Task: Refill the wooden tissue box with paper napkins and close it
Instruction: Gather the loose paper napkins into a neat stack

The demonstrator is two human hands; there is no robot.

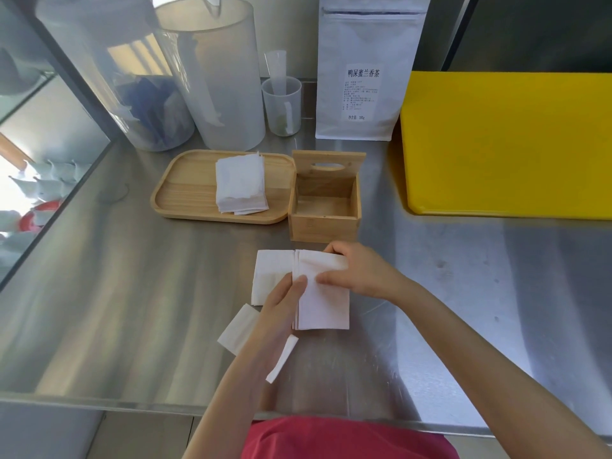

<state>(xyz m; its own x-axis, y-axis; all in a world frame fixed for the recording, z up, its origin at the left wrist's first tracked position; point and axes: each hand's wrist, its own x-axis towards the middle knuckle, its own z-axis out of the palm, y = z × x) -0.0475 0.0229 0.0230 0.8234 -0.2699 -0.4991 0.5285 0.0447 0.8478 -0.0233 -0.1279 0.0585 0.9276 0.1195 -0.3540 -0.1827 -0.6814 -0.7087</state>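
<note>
Both hands are on a stack of white paper napkins [323, 293] lying flat on the steel counter [132, 293]. The right hand [361, 276] grips the stack's far right corner, thumb laid across the top sheet and fingers curled behind the far edge. The left hand [281, 313] lies palm down with its fingertips pressing on the stack near the middle, just beside the right thumb. A second part of the napkins [270, 276] sticks out to the left of the fingertips, set a little further from the person than the rest. Under the left wrist, two loose white paper pieces [236, 329] show, one on each side of the forearm.

Just beyond the hands stands the wooden tissue box [324, 223], open and with nothing visible inside; its lid [329, 165], with an oval slot, stands upright at the far side. Touching the box on the left is a wooden tray [185, 190] carrying another pile of napkins [240, 183]. Further beyond are a clear jar [132, 94], a frosted pitcher [225, 77], a small measuring cup [281, 107] and a white pouch [364, 77] with a printed label. A yellow cutting board [506, 144] lies beyond and to the right of the right hand.
</note>
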